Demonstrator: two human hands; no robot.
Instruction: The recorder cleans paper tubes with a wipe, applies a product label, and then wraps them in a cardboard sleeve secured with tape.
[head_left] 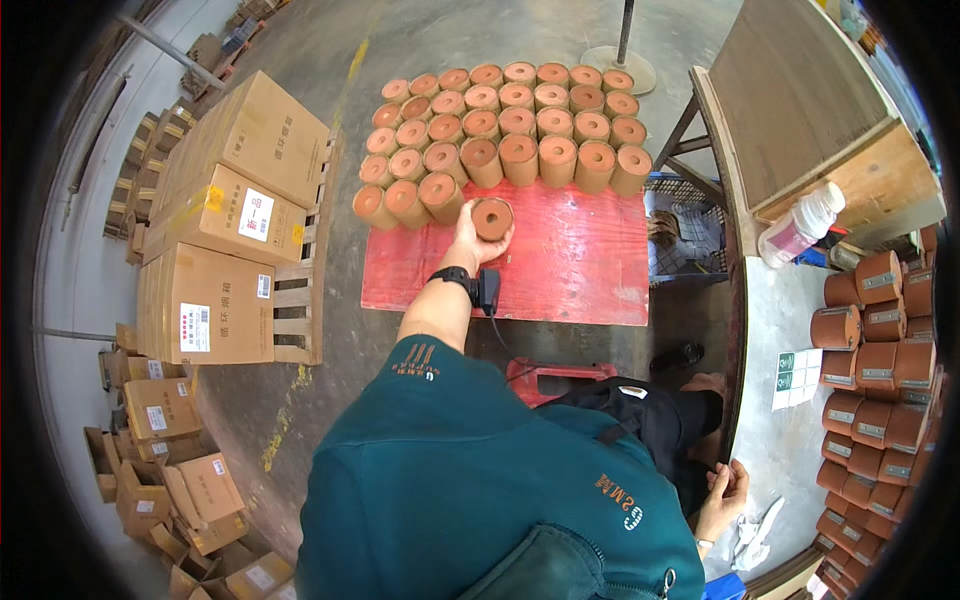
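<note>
My left hand point(468, 240) is wrapped round a reddish-brown cylinder point(492, 219) with a round hole in its top, just in front of the standing rows. It is held over the near part of a red board point(570, 270). Behind it, several like cylinders point(518, 152) stand upright in close rows, their sides wrapped in tan sleeves. Low on the right, my right hand point(724, 503) is at the edge of the metal tabletop point(770, 455), its fingers curled together. Whether anything is between them is too small to tell.
Stacked cartons point(225, 300) stand on a wooden pallet point(300, 300) at left. On the right are a white bottle point(800, 225), a printed sheet point(797, 380) and piled brown cylinders with metal strips point(875, 365). A blue crate point(690, 255) and a red stool point(560, 370) are below table height.
</note>
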